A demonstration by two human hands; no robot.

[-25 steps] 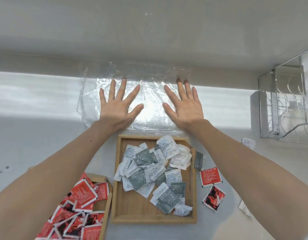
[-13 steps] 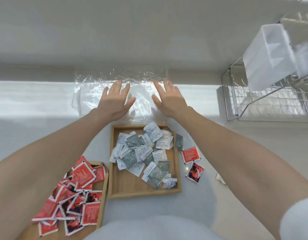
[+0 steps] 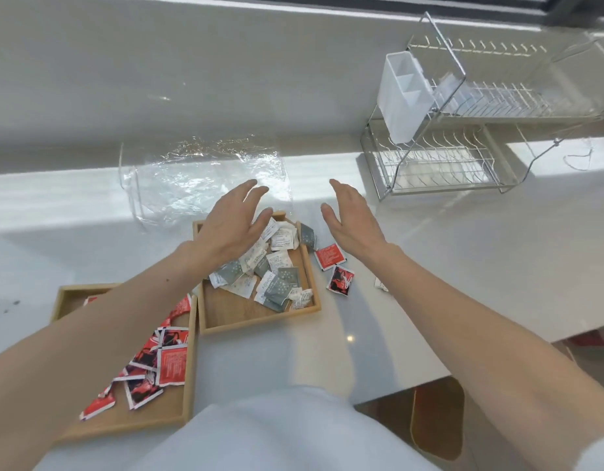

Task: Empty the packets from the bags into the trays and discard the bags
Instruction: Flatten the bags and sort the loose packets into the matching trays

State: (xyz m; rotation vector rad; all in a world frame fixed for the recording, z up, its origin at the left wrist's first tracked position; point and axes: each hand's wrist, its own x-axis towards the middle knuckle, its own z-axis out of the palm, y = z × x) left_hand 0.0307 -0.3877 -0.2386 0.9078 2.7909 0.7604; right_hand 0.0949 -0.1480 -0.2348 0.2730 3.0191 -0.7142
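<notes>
While hovering over the pale grey tabletop (image 3: 429, 266), both empty: left hand (image 3: 232, 229) with fingers straight and slightly spread, above the far corner of the square wooden tray of grey and white packets (image 3: 259, 321); right hand (image 3: 351, 219) flat and relaxed, just right of that tray. Gripping nothing.

Flat on the tabletop just beyond that tray, up against the back wall: clear crinkled plastic bag (image 3: 198, 178). Looks empty, not yet discarded. Can't tell if one bag or several stacked. No bin in view.

Risks, as judged:
- Thin film on a slick surface: likely to slide away rather than lift if pinched from above. Better bunched.
- Risk of dragging packets out if pulled back across the tray; one dark grey packet (image 3: 309, 236) already leaning on the far-right rim.
- Two loose red square packets (image 3: 330, 259) on the tabletop right of the tray, plus a small white packet (image 3: 381, 284) further right. Easy to forget or to drop into the wrong tray; presumably belong with the red packet pile (image 3: 168, 365) in the second wooden tray (image 3: 191, 385) at left.
- Left forearm crossing above that second tray: risk of scattering the pile with a low sweep.
</notes>
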